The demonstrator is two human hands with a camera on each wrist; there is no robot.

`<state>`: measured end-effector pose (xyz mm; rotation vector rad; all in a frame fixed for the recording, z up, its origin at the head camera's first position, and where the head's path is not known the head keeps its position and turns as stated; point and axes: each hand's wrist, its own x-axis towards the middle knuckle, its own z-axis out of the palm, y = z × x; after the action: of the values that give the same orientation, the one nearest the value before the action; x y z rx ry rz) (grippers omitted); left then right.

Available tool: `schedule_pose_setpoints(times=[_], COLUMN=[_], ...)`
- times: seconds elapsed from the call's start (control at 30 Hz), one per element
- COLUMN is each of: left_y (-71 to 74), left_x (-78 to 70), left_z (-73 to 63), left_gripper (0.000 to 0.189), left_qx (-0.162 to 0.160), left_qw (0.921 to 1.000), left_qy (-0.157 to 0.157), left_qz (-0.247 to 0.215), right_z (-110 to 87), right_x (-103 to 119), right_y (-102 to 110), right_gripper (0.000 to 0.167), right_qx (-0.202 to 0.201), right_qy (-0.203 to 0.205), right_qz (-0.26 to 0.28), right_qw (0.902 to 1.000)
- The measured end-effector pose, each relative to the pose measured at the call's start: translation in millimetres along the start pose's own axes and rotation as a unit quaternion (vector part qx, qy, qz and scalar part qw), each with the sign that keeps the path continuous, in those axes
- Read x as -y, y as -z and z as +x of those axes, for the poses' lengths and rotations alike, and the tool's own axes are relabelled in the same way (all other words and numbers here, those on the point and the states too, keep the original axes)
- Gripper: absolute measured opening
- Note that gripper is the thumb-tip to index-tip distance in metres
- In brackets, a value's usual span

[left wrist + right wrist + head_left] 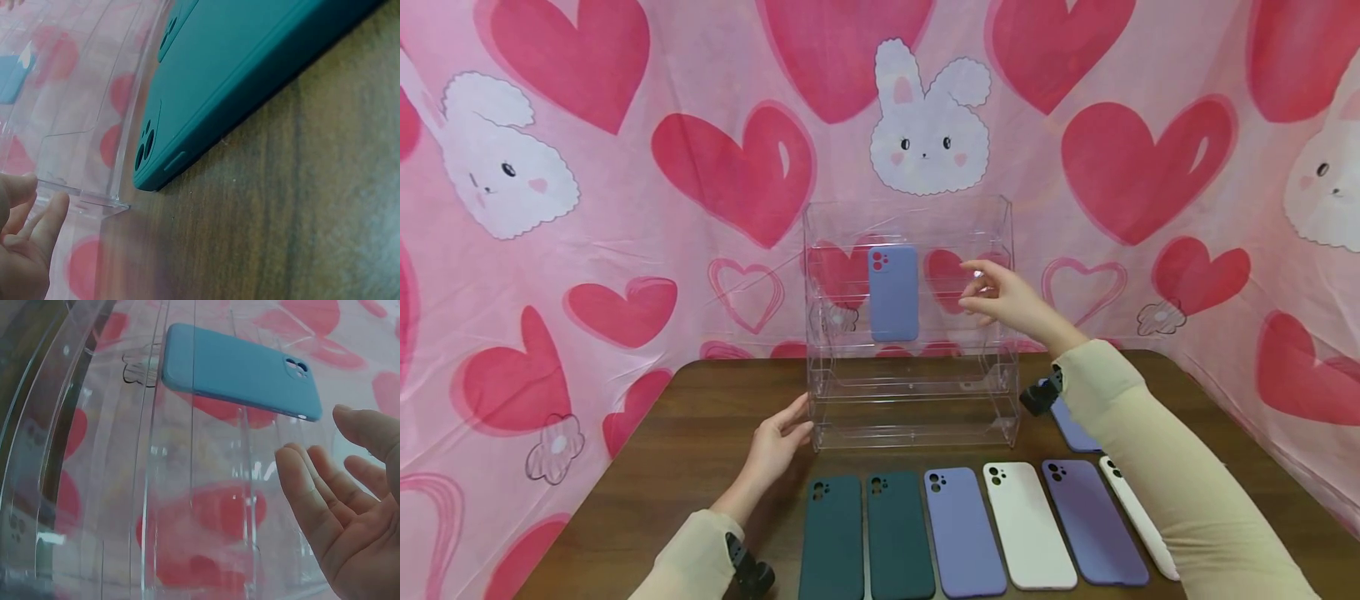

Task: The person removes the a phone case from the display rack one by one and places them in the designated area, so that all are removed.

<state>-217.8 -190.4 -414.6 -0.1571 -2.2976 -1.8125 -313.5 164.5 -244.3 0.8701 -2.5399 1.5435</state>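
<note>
A clear tiered display rack (912,388) stands upright on the table, with a light blue phone case (893,293) leaning in an upper tier, its camera holes at the top. To the right of that case, my right hand (1003,298) is raised before the rack, fingers loosely bent and holding nothing. The right wrist view shows a gap between the fingertips (294,456) and the blue case (240,372). Low on the rack's left side, my left hand (777,440) reaches in with fairly straight fingers at the clear panel. Whether they press on it, I cannot tell.
In front of the rack lie dark green cases (833,533) (901,533), a lavender case (966,533), a white case (1030,525) and a purple case (1096,522). Another white case (1138,517) and a blue case (1075,429) are partly behind my right sleeve. A pink heart-print cloth (737,50) hangs behind.
</note>
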Motion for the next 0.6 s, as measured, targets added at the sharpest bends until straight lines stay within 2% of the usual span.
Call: schedule_pose_setpoints(times=[0.37, 0.6], left_y=[-0.3, -0.3], left_x=[-1.7, -0.9], left_z=[0.7, 0.8], left_gripper=[0.049, 0.048], left_qx=[-0.003, -0.003], left_qw=[1.0000, 1.0000], left_qy=[-0.005, -0.007], left_qz=[0.007, 0.003], right_z=[28.6, 37.5], right_x=[-7, -10], right_y=[-22, -38], right_gripper=[0.064, 0.065], right_qx=[-0.042, -0.027], right_qy=[-0.024, -0.042], right_qz=[0.033, 0.063], right_qw=[0.9983, 0.9968])
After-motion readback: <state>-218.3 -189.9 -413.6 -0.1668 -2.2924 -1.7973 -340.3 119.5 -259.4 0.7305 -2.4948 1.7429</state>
